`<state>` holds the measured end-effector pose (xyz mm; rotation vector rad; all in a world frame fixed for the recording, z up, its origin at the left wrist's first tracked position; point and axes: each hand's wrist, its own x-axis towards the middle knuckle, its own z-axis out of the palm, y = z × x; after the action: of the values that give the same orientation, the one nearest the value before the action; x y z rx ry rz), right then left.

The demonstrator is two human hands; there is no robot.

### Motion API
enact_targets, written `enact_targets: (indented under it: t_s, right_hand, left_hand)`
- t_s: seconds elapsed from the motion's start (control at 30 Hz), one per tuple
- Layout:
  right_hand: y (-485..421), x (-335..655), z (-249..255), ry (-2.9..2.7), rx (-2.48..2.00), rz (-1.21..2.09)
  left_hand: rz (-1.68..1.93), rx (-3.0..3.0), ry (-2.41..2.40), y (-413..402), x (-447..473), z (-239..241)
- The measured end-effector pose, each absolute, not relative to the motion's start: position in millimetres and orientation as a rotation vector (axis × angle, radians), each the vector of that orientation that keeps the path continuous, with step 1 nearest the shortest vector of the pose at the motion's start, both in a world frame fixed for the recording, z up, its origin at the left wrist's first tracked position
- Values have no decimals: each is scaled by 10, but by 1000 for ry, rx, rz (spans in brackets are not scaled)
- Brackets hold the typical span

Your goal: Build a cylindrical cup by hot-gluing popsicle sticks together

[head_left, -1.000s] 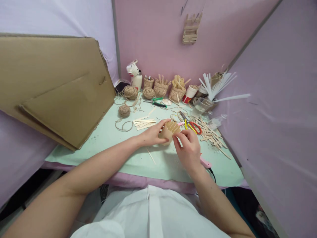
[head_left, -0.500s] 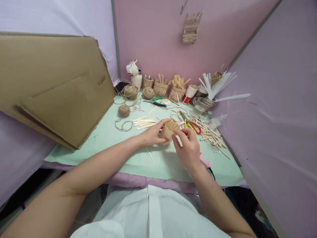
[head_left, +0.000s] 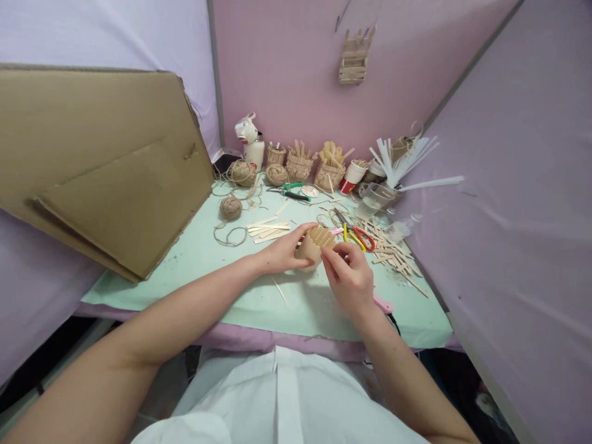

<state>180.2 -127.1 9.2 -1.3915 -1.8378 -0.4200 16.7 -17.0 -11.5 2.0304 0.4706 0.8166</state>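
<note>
My left hand (head_left: pixel 283 251) is wrapped round the far left side of a small round cup (head_left: pixel 309 251) made of pale flat wooden sticks. The cup leans towards me, so part of its ribbed inside shows. At the cup's right rim, the thumb and forefinger of my right hand (head_left: pixel 350 274) are pinched together. Anything between those fingertips is too small or hidden to name. Under my right wrist a pink handle (head_left: pixel 383 303) with a black cord sticks out. One thin loose stick (head_left: pixel 280 291) lies in front of the cup.
Flat sticks (head_left: pixel 268 230) and a twine ball (head_left: pixel 230 208) lie to the left. Scissors (head_left: pixel 361 237) and a heap of sticks (head_left: pixel 393 253) are on the right. Green-handled pliers (head_left: pixel 296 192), stick-filled pots (head_left: pixel 330 172) and a clear cup (head_left: pixel 374 200) stand behind. Large cardboard (head_left: pixel 115 166) leans at left.
My right fingertips have shifted slightly left and down along the cup's rim, with the fingers drawn closer together. My left hand keeps its hold on the cup.
</note>
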Motion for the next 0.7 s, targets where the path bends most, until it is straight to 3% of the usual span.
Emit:
enact_targets:
  t_s: [0.2,0.4,0.53,0.63,0.7]
  right_hand:
    - [-1293,1822,70,-1850,-1331,-315]
    - [-1356,1793,287,-1798,-1407,116]
    - [-1491,1803,562,-1698,-1501,393]
    - [-1567,1786,708,-1645,-1487,379]
    - [-1594,1757,757,-1646,-1471,351]
  left_hand:
    - [828,2036,452,-180,180,-107]
    - [772,2087,483,-172,79,24]
    - [1060,2120,565,-262,-63,244]
    - [1323,2155,642,-449,-94,358]
    - [1305,2205,625,-614,-70,376]
